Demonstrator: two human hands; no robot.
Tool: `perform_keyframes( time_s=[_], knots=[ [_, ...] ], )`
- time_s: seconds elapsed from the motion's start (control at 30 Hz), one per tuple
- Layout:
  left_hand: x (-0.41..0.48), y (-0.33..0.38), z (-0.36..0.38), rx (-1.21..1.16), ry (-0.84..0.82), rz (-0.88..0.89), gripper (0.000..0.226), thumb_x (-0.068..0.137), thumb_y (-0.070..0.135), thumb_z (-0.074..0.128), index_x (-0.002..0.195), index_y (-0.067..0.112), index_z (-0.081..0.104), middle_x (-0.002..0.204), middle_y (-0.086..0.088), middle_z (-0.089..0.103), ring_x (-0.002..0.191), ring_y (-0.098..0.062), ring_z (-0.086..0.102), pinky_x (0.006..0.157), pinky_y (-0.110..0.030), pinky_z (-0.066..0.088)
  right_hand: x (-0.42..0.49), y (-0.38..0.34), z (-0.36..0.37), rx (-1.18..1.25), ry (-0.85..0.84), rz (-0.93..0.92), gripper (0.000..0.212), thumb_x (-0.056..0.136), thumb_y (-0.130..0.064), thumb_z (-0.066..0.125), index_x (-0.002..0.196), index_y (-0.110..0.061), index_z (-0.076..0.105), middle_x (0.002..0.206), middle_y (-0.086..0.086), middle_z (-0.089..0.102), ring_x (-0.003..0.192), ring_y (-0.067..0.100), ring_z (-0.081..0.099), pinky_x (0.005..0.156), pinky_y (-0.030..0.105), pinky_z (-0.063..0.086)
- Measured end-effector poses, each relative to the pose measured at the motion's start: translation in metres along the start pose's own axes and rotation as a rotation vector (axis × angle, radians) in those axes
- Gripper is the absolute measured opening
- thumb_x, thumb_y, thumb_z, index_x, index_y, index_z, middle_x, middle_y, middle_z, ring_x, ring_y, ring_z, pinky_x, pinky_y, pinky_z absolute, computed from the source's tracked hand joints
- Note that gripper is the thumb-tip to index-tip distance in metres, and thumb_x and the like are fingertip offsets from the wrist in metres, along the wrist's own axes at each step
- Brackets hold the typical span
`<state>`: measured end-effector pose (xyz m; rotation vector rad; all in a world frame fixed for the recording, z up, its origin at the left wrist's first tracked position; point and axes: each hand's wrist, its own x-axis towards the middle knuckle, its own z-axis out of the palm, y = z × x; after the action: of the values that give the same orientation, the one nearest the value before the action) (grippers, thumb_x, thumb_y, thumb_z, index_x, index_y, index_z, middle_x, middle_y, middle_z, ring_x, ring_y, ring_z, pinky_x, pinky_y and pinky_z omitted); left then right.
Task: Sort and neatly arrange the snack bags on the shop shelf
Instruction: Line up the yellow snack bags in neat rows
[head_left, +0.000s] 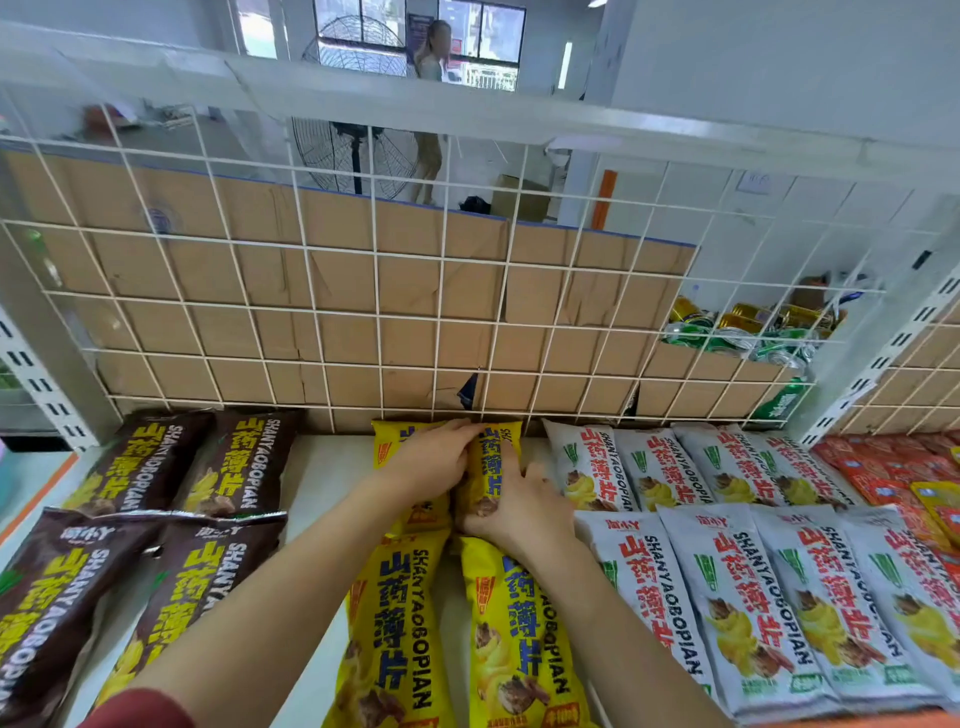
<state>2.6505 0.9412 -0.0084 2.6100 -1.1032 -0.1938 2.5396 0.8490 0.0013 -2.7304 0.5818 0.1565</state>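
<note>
Though the shelf (322, 467) looks mostly sorted, I judge the back yellow bags (492, 462) unfinished — left hand (434, 460) presses one flat, right hand (519, 512) grips the other.

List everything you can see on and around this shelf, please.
brown bags: four, dark brown, shelf's left
yellow bags: four, yellow, middle
white bags: at least eight, white with red print, right of the yellow
red packets: many, red-orange, far right
shelf: one, white, under the bags
grid: one, white wire, behind the bags
cardboard: count unclear, tan, behind the grid
cans: several, green and gold, behind the grid, right
fan: one, black, on the floor beyond
left grip: bare hand, resting on the back yellow bags
right grip: bare hand, gripping the back-right yellow bag
</note>
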Motion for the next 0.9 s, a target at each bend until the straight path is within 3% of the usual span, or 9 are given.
perform_keyframes(
  time_s=[0.27,0.43,0.57,0.67,0.77,0.9],
  knots=[
    [0.005,-0.002,0.002,0.047,0.026,-0.01,0.05,0.096,0.014,0.035,0.145,0.02,0.03,0.151,-0.001,0.03,0.136,-0.02,0.031,0.111,-0.031,0.021,0.002,0.002,0.001,-0.029,-0.014,-0.015,0.106,0.073,-0.06,0.063,0.148,-0.024,-0.002,0.138,0.014,0.031,0.125,0.032,0.04,0.095,0.039,0.04],
    [-0.008,-0.013,-0.001,-0.004,0.174,-0.044,0.047,0.092,0.022,0.047,0.138,0.027,0.041,0.144,0.003,0.039,0.132,-0.02,0.035,0.107,-0.033,0.025,0.004,0.006,0.003,0.032,0.004,-0.029,0.107,0.074,-0.062,0.062,0.148,-0.023,-0.005,0.14,0.014,0.03,0.126,0.033,0.038,0.095,0.04,0.04],
    [-0.028,-0.03,-0.004,-0.071,0.286,-0.232,0.049,0.092,0.029,0.05,0.14,0.024,0.039,0.145,0.0,0.037,0.131,-0.024,0.035,0.106,-0.036,0.028,0.011,0.007,-0.001,0.057,0.08,-0.061,0.098,0.079,-0.06,0.058,0.148,-0.022,0.002,0.147,0.013,0.023,0.132,0.033,0.031,0.098,0.041,0.038],
    [-0.038,-0.036,0.002,-0.171,0.163,-0.341,0.067,0.09,0.04,0.055,0.146,0.02,0.025,0.153,-0.007,0.02,0.14,-0.026,0.019,0.112,-0.038,0.022,0.02,0.003,-0.002,0.045,0.105,-0.111,0.088,0.085,-0.055,0.054,0.149,-0.023,0.003,0.156,0.009,0.004,0.139,0.033,0.019,0.104,0.043,0.034],
    [-0.041,-0.037,0.01,-0.184,0.035,-0.32,0.092,0.08,0.051,0.063,0.149,0.022,0.009,0.157,-0.007,-0.007,0.145,-0.026,-0.001,0.117,-0.042,0.014,0.027,-0.002,0.003,0.034,0.057,-0.129,0.088,0.085,-0.052,0.055,0.149,-0.025,0.002,0.157,0.008,-0.003,0.14,0.034,0.016,0.105,0.045,0.033],
    [-0.043,-0.038,0.007,-0.179,-0.032,-0.303,0.113,0.07,0.055,0.072,0.15,0.024,-0.001,0.156,-0.006,-0.017,0.144,-0.024,-0.011,0.118,-0.041,0.01,0.03,0.0,0.008,0.051,0.016,-0.11,0.092,0.082,-0.053,0.059,0.149,-0.027,0.001,0.157,0.005,-0.006,0.14,0.036,0.014,0.106,0.046,0.031]
  ],
)
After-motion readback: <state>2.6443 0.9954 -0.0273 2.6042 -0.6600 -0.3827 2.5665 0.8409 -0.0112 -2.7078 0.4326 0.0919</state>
